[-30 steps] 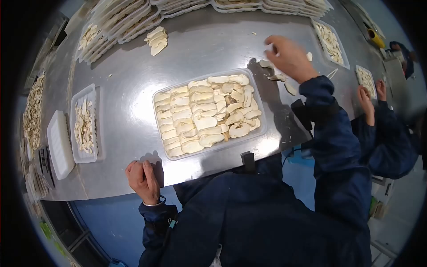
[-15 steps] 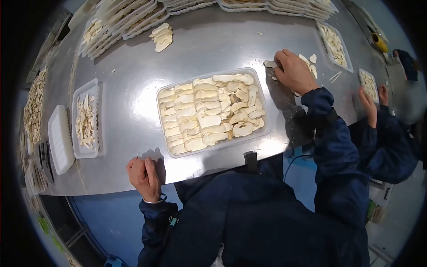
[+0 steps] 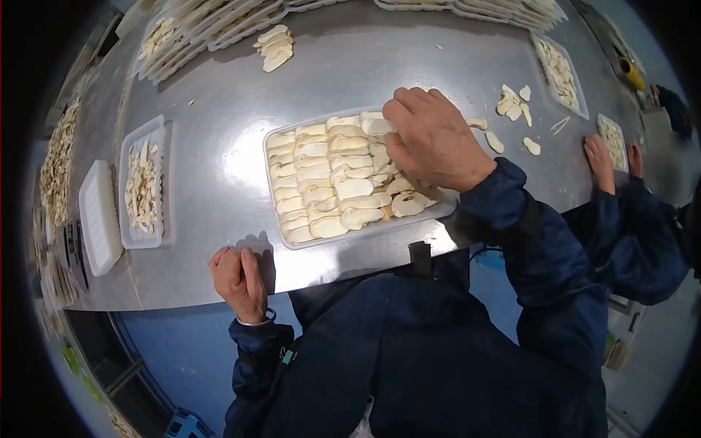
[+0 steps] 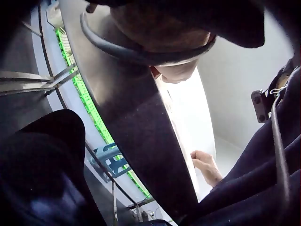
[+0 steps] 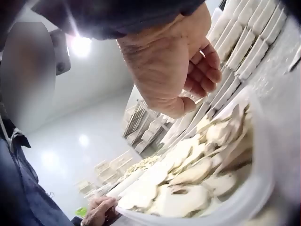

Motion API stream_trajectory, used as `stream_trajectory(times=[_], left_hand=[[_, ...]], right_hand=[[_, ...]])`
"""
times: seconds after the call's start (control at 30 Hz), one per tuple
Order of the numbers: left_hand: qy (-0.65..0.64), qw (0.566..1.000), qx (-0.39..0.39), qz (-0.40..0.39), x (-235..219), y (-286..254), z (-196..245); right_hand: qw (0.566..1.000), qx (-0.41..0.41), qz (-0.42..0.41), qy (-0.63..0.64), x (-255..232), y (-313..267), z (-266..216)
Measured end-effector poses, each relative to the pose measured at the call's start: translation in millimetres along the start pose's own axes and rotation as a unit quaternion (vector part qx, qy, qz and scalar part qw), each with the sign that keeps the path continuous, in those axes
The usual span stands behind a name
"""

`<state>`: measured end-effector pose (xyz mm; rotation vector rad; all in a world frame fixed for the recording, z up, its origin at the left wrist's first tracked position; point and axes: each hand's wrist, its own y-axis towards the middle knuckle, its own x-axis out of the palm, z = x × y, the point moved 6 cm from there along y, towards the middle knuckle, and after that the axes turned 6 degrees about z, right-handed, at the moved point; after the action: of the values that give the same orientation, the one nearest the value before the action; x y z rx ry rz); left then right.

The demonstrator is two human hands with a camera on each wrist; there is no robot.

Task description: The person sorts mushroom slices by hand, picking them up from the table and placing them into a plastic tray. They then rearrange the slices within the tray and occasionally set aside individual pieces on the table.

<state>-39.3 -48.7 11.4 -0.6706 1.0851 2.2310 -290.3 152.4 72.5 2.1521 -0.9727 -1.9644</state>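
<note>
A clear plastic tray of pale mushroom slices lies near the table's front edge; on its left side the slices form overlapping rows. Over the tray's right side is my right hand, covering part of the slices. In the right wrist view its fingers curl loosely above the slices, with no slice visible between thumb and fingers. My left hand rests at the front edge, left of the tray, fingers loosely curled and no object visible in it. Loose mushroom slices lie right of the tray.
Stacked filled trays line the back. To the left stand a tray of small pieces and a white tray. A small slice pile sits behind. Another person's hand is at the right by a small tray.
My right hand went to the loose slices at the right, then moved left over the tray. One loose slice near it is gone from its place. My left hand stayed at the edge.
</note>
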Motion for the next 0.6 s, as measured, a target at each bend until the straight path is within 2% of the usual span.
stream_trajectory(times=[0.4,0.6], left_hand=[[-0.005,1.0,-0.01,0.005,-0.4,0.2,0.3],[-0.003,1.0,-0.004,0.0,-0.2,1.6,2.2]], right_hand=[[0.998,0.0,-0.029,-0.047,14.2,1.4,4.3],[0.999,0.005,-0.023,-0.041,6.1,1.4,5.0]])
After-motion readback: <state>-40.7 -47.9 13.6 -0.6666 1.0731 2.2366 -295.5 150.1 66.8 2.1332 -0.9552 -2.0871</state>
